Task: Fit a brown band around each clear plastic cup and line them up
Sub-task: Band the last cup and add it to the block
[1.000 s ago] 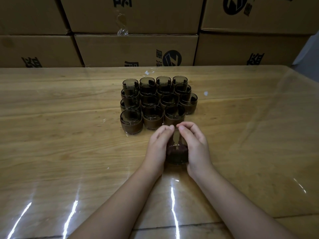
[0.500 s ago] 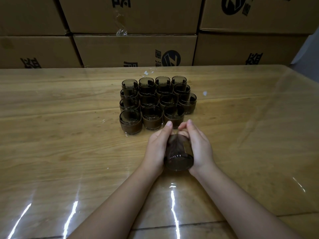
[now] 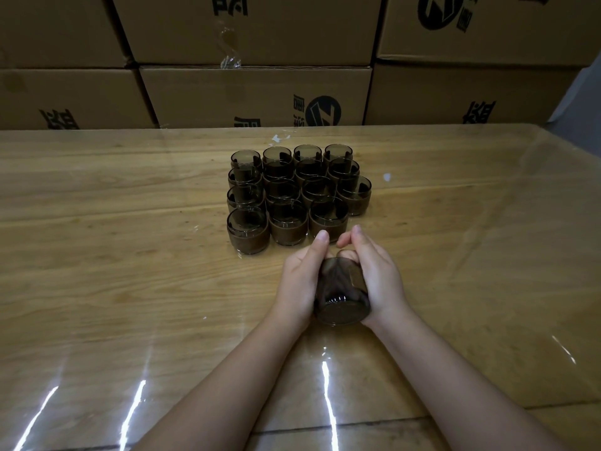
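A clear plastic cup (image 3: 340,292) with a brown band (image 3: 356,276) round it lies tilted, its base towards me, between both hands just above the table. My left hand (image 3: 300,278) grips its left side, and my right hand (image 3: 377,275) grips its right side over the band. Beyond the hands stand several banded cups (image 3: 292,193) in neat rows; the nearest row holds three, and the cup in my hands is close in front of that row's right end.
The wooden table (image 3: 130,288) has a glossy clear cover with light streaks near me. Stacked cardboard boxes (image 3: 253,92) wall off the far edge. A small white scrap (image 3: 387,177) lies right of the cups.
The cup was upright between my fingertips a second ago. Since then I have tipped it over so its base faces me, and both hands have closed round its sides.
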